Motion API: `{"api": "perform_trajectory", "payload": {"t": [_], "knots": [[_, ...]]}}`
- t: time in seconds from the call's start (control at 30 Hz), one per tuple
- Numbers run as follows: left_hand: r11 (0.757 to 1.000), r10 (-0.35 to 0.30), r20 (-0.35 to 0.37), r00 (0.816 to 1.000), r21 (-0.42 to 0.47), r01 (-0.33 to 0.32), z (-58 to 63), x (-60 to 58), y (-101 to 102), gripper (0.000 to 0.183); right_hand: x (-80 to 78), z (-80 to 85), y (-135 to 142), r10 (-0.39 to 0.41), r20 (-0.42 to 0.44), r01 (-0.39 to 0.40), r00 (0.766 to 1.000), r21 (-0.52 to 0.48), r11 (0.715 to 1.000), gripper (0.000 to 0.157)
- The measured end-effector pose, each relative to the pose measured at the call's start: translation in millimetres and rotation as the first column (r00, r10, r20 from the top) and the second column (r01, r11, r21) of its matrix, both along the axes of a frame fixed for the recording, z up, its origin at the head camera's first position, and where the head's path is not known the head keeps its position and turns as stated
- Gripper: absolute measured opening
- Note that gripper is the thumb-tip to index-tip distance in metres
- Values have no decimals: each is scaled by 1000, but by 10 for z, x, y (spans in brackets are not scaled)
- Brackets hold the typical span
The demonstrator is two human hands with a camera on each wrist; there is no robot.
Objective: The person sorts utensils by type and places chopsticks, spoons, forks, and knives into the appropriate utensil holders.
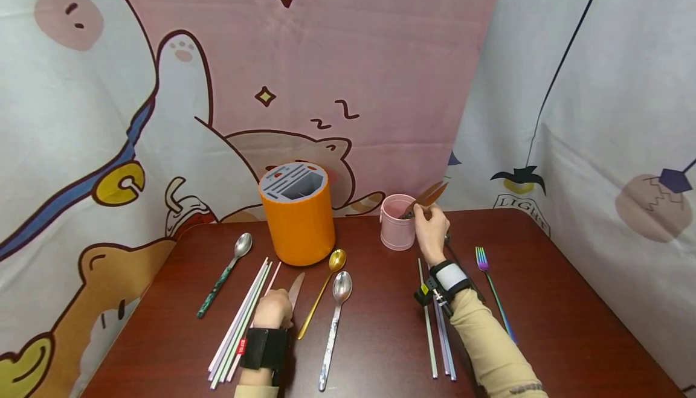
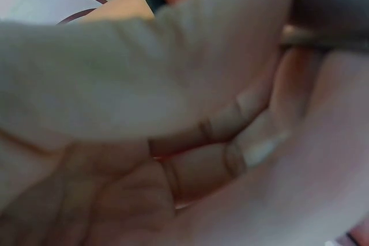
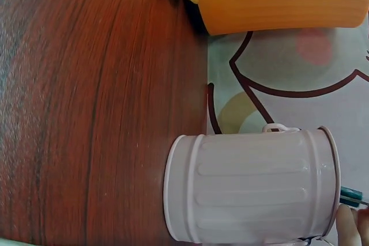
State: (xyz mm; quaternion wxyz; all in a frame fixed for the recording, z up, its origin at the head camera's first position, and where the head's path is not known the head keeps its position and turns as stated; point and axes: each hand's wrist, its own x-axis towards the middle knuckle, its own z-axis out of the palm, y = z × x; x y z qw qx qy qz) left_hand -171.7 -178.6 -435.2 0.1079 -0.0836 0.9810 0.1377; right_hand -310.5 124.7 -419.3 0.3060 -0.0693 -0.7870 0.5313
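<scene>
My left hand (image 1: 273, 308) is low over the table with curled fingers around a table knife (image 1: 295, 288), whose blade sticks out past them. In the left wrist view, curled fingers fill most of the picture. My right hand (image 1: 432, 232) is at the rim of a small pink bucket (image 1: 397, 229). It pinches table knives (image 1: 432, 195), their brownish blades fanned up to the right. In the right wrist view, a green handle (image 3: 350, 196) shows at the bucket's mouth beside the fingertips. Its lower end is hidden inside.
An orange cutlery holder (image 1: 301, 226) with a slotted grey top stands left of the bucket. Pastel chopsticks (image 1: 239, 328) lie by my left hand, more chopsticks (image 1: 443, 337) under my right wrist. Around them are a green-handled spoon (image 1: 224, 277), gold spoon (image 1: 326, 286), patterned spoon (image 1: 335, 319) and rainbow fork (image 1: 492, 286).
</scene>
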Motion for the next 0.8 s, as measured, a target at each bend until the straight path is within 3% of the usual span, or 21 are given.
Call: {"api": "perform_trajectory", "payload": {"t": [0.23,0.47,0.8], "knots": [[1000,8,5,1000,10,-8,0,-3,12,29,10,0,0,-33,35,31,999,60,998,32],[1000,7,2,1000,2,-7,-1,9,8,26,29,19,31,-10,111,1,994,78,997,30],[999,22,30,999,23,-22,13,30,30,17,107,28,62,45,243,-62,969,63,996,32]]}}
